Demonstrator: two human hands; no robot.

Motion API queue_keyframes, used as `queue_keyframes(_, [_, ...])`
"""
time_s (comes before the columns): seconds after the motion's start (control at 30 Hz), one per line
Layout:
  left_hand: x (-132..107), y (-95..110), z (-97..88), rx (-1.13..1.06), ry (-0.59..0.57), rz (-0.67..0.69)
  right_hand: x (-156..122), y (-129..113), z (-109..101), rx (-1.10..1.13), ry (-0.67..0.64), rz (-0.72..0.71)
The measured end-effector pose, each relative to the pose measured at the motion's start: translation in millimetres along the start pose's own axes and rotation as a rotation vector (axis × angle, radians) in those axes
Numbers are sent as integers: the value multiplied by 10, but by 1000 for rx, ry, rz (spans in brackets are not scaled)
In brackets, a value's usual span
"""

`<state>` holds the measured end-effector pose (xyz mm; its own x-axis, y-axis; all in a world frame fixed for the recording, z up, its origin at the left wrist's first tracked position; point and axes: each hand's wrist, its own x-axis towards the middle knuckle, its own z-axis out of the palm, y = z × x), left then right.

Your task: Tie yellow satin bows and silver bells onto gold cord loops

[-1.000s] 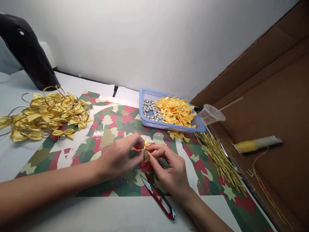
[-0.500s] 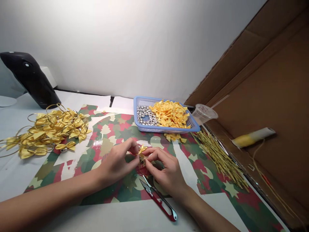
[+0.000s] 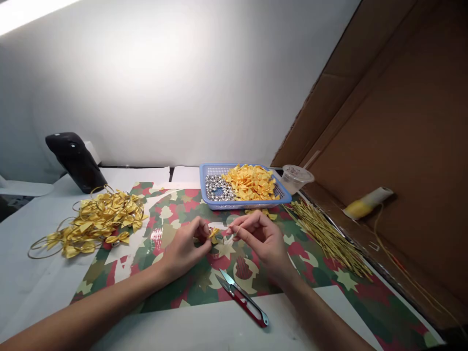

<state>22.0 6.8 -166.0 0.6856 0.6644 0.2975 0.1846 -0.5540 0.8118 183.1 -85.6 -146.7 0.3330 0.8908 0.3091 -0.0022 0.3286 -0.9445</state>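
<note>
My left hand (image 3: 185,245) pinches a small yellow satin ribbon bow (image 3: 214,235) between thumb and fingers, with part of the bow hidden by the fingertips. My right hand (image 3: 263,240) is a short way to the right of the bow. Its thumb and forefinger pinch a thin pale thread (image 3: 234,231), which appears to run towards the bow. Both hands are over a printed red and green wrapping sheet (image 3: 199,287). Red-handled thread snips (image 3: 242,301) lie below my hands, untouched.
A blue plastic basket (image 3: 234,206) holds silver bells (image 3: 218,189) and loose yellow bows (image 3: 250,183). A heap of bows on gold rings (image 3: 100,219) lies left. Gold strands (image 3: 327,239), a plastic cup (image 3: 296,179) and a cardboard box wall (image 3: 383,122) stand right.
My right hand has drawn away to the right from the bow, pulling its fingertips off it. The whole scene sits lower and smaller in view, as my head has tilted up.
</note>
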Motion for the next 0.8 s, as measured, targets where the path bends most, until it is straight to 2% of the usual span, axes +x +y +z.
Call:
queue_keyframes(0.23, [23,40,-38,-248,-32,-183,45,-241,-119,24,37,-99])
queue_keyframes(0.43, [68,11,-80,-279,0,-235,75,-435,-196,106,98,-149])
queue_keyframes(0.6, [46,67,-95,-306,26,-282,91,-529,-235,133,137,-147])
queue_keyframes(0.7, [-31,130,-129,-309,72,-311,112,-535,-192,117,110,-107])
queue_keyframes(0.8, [-133,209,-248,-287,136,-324,153,-512,-55,112,11,-78])
